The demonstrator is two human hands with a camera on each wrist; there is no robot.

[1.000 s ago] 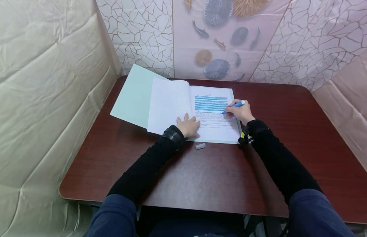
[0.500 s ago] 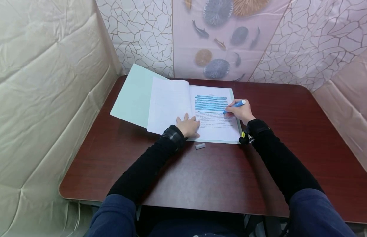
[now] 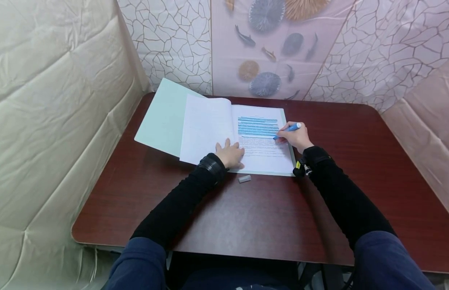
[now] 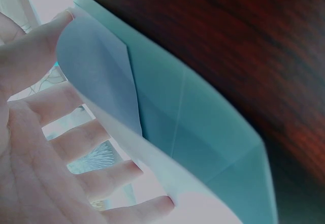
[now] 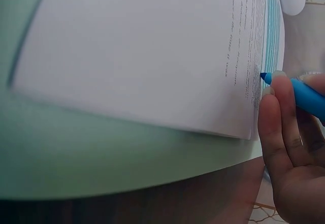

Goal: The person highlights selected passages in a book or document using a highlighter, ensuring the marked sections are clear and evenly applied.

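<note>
Pinched in the fingers of the right hand is a blue marker, while the left hand isn't gripping anything: fingers spread out, resting on the paper near the fold. Going big to small, you've got pale cloth hanging down the left side, with a crackle-pattern backdrop at the back, then a dark reddish-brown table. On that, toward the back, sits a light green folder with its cover laid out to the left. Inside it there's a blank-looking left page and a printed right page, whose upper text is a block of blue highlighted lines. The marker slants over the right side of that page, with its dark blue tip right by the lower end of the blue block; can't tell if it's actually touching. Smallest is a little grey piece on the table, just in front of the folder's near edge.
</note>
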